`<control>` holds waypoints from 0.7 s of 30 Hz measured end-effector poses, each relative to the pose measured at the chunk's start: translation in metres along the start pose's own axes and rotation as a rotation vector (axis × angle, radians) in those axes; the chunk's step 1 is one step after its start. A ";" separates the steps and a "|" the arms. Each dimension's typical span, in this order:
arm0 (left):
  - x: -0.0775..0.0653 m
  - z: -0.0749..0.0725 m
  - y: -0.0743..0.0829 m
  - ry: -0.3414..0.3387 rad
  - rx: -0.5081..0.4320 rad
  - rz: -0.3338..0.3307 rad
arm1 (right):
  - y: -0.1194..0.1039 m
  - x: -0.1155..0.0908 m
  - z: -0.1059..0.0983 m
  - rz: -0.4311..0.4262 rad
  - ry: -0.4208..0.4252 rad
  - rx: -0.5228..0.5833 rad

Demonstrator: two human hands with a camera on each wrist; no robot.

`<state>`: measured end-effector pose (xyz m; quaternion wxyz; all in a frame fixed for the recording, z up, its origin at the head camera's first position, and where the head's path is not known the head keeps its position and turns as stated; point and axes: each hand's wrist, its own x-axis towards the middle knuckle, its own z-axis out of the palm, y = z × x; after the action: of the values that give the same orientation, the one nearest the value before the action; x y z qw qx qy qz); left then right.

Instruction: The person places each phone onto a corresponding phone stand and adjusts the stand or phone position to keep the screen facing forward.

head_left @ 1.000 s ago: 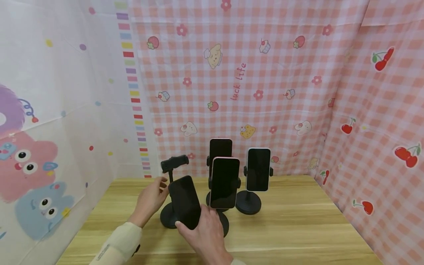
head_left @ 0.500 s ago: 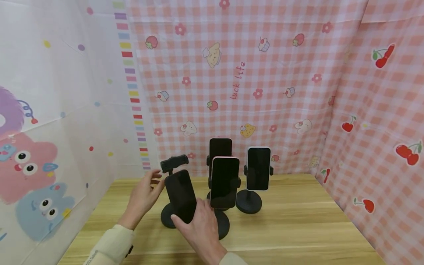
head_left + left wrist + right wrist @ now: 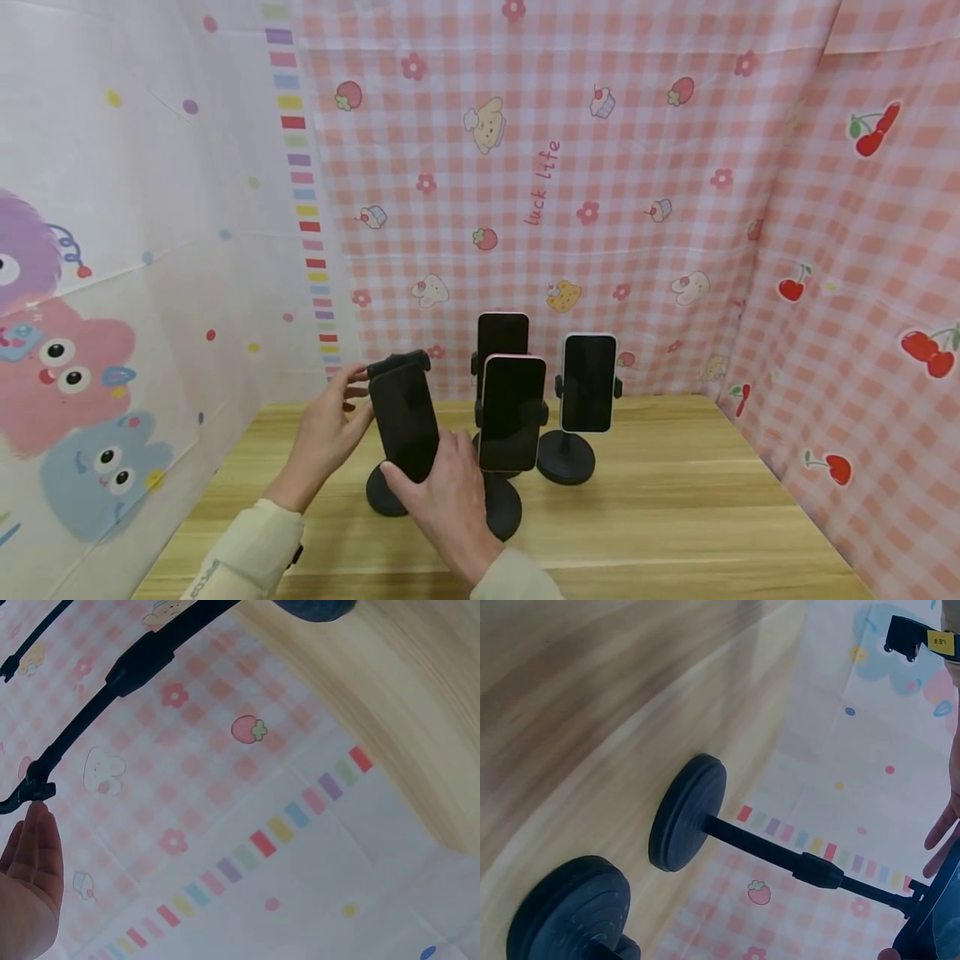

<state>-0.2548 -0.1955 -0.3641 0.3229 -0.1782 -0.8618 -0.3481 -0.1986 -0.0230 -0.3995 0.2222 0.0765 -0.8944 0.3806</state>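
A black smartphone [image 3: 405, 421] is gripped low on its right side by my right hand [image 3: 450, 508], thumb on its lower front. It tilts slightly in front of a black phone stand, its top edge overlapping the stand's clamp [image 3: 411, 361] in the head view. The stand's round base [image 3: 690, 814] and pole [image 3: 772, 851] show in the right wrist view. At the clamp's left end is my left hand [image 3: 322, 442]; in the left wrist view its outstretched fingertips [image 3: 41, 814] meet the clamp's underside. Whether the phone touches the clamp is hidden.
Close on the right, a pink-edged phone [image 3: 512, 412] stands in another holder, partly covering a phone [image 3: 501, 333] behind it. A white-edged phone [image 3: 588, 383] on a third stand is farther right. Patterned cloths [image 3: 585, 167] enclose the wooden table [image 3: 660, 500].
The phone has risen and moved a little left with my right hand, up to the clamp. My left hand shifted up and left, then its fingers came to the clamp's left end.
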 end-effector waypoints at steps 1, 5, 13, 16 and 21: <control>0.001 0.000 0.000 0.007 0.001 0.013 | -0.001 0.001 0.000 -0.003 0.005 0.001; 0.003 -0.002 0.002 0.033 0.004 0.066 | -0.004 0.004 0.000 -0.009 0.019 -0.001; 0.007 -0.004 0.002 0.036 0.024 0.201 | -0.011 0.014 -0.001 -0.018 0.024 0.024; 0.009 -0.006 0.003 0.028 0.024 0.230 | -0.014 0.019 -0.001 -0.018 0.029 0.030; 0.011 -0.009 0.006 0.031 0.022 0.272 | -0.018 0.026 0.000 -0.016 0.035 0.036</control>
<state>-0.2561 -0.1969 -0.3491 0.3822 -0.2847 -0.8284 -0.2943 -0.2165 -0.0342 -0.3761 0.2395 0.0810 -0.8827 0.3962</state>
